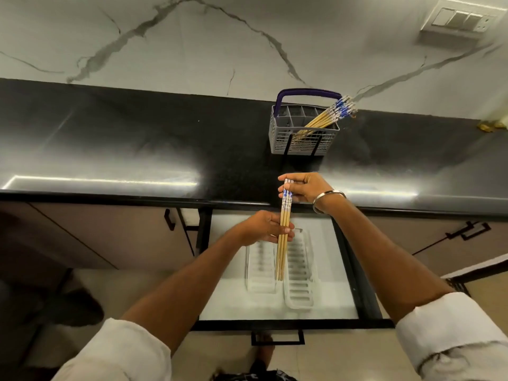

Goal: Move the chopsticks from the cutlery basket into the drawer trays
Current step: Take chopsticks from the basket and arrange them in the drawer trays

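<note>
The right hand [305, 189] pinches the patterned blue-and-white top ends of a small bunch of chopsticks [283, 235], fingers curled round them. The left hand [264, 226] grips the same bunch lower down on the bare wooden shafts, thumb across the front. Held between the two hands, the bunch runs nearly in line with the drawer, its thin tips hanging over the two white slotted trays [299, 273] that lie side by side in the open drawer [343, 270]. The tips sit about over the gap between the trays; whether they touch either one I cannot tell.

As a judgement, the task is partly under way. Both trays look bare, so nothing seems laid down yet, and this bunch is the first about to go in. A larger bundle of remaining chopsticks [327, 116] leans in a right-hand compartment of the grey cutlery basket [302, 138], decorated ends sticking out past its rim beside the purple handle [308, 92]. Several more trips seem to be left.

The basket stands on a dark polished surface [137, 149] that throws back streaks of light. Behind it rises a pale marble-veined wall [192, 37] with a switch plate [461, 19] at the upper right. Brown cabinet fronts [110, 232] with black handles flank the drawer, above a light tiled floor [343, 353].
</note>
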